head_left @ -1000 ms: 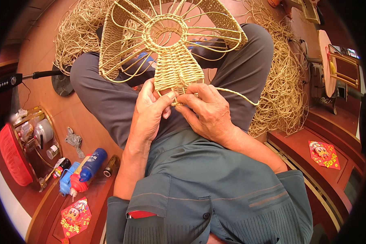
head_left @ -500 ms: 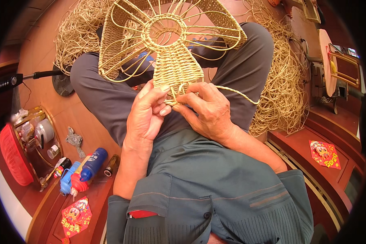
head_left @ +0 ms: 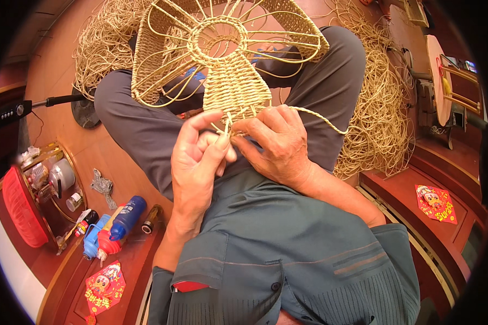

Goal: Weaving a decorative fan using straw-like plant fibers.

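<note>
A straw-coloured woven basket (head_left: pixel 236 89) rests across my lap, its round ring and radiating cord loops toward the far side and a tightly woven flap pointing at me. At the flap's near edge my left hand (head_left: pixel 199 154) pinches a short cord end between thumb and fingers, with the index finger raised. My right hand (head_left: pixel 274 142) is closed on the same edge, its fingertips at the knotted cords just right of the left thumb. From beneath the right hand a twisted straw cord (head_left: pixel 321 118) trails out over my right thigh. The fingertips partly hide the strand ends.
Big heaps of loose straw cord lie on the left (head_left: pixel 106 49) and right (head_left: pixel 377 119). Bottles (head_left: pixel 127 218) and a small rack of jars (head_left: pixel 57 181) stand at lower left. A black stand (head_left: pixel 84 111) is left of my knee, a round pink board (head_left: pixel 438 81) at far right.
My left hand has drawn back slightly toward me from the flap's edge, its index finger lifting while it pulls a cord end. The right hand has stayed nearly in place.
</note>
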`<state>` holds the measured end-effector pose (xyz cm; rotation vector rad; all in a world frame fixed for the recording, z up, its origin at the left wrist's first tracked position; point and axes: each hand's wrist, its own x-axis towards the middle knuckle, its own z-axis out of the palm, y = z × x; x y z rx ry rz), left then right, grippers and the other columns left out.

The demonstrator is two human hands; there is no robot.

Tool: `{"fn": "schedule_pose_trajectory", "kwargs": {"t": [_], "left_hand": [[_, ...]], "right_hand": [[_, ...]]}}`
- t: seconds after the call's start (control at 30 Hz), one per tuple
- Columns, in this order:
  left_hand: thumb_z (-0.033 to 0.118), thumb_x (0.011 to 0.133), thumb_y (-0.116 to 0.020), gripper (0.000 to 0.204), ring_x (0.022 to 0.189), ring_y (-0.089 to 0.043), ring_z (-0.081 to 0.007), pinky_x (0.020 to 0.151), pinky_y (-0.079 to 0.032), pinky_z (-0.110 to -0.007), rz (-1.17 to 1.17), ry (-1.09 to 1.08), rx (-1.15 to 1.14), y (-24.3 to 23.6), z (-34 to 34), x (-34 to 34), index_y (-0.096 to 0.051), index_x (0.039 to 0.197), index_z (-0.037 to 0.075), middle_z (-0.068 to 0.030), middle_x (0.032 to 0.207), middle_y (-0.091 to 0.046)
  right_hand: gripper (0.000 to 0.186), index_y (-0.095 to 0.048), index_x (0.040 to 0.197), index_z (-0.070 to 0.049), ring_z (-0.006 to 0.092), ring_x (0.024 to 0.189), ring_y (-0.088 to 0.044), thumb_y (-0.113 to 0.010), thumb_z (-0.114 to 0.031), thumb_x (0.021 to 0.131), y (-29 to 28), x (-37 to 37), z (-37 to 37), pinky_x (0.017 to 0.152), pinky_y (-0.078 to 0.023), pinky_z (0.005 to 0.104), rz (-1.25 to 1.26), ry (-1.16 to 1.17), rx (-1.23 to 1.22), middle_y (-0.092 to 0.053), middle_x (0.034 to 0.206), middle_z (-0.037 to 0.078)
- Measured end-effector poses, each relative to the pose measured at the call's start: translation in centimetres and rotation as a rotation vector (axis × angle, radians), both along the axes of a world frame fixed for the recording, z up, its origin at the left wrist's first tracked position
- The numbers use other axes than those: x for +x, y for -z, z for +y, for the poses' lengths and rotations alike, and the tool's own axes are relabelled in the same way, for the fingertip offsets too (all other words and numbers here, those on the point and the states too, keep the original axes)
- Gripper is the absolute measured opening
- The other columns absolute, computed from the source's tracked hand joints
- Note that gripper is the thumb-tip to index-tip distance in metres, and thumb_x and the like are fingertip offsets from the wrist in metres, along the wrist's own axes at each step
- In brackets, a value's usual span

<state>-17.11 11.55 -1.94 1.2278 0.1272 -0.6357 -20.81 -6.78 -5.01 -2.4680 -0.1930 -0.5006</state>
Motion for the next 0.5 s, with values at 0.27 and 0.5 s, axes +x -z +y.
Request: {"fn": "schedule_pose_trajectory", "kwargs": {"t": [0.27, 0.5], "left_hand": [[0.019, 0.109, -0.06, 0.038, 0.055, -0.035, -0.0007, 0.046, -0.03, -0.017, 0.305, -0.227, -0.224, 2.2, 5.2, -0.4, -0.054, 0.143, 0.004, -0.0037, 0.088, -0.065], [0.021, 0.11, -0.059, 0.033, 0.051, -0.035, -0.0028, 0.044, -0.03, -0.019, 0.363, -0.352, -0.221, 2.3, 5.6, -0.9, -0.059, 0.138, 0.004, -0.0066, 0.086, -0.066]], "right_hand": [[0.026, -0.075, 0.103, -0.02, 0.0213, 0.095, -0.061, -0.083, -0.018, 0.078, 0.2, 0.2, 0.5, 0.084, -0.045, 0.0396, -0.058, -0.055, 0.0, -0.061, 0.095, -0.003], [0.022, -0.075, 0.102, -0.018, 0.0203, 0.1, -0.064, -0.079, -0.018, 0.081, 0.5, 0.1, 0.6, 0.084, -0.047, 0.0386, -0.029, -0.109, 0.01, -0.064, 0.1, -0.003]]}}
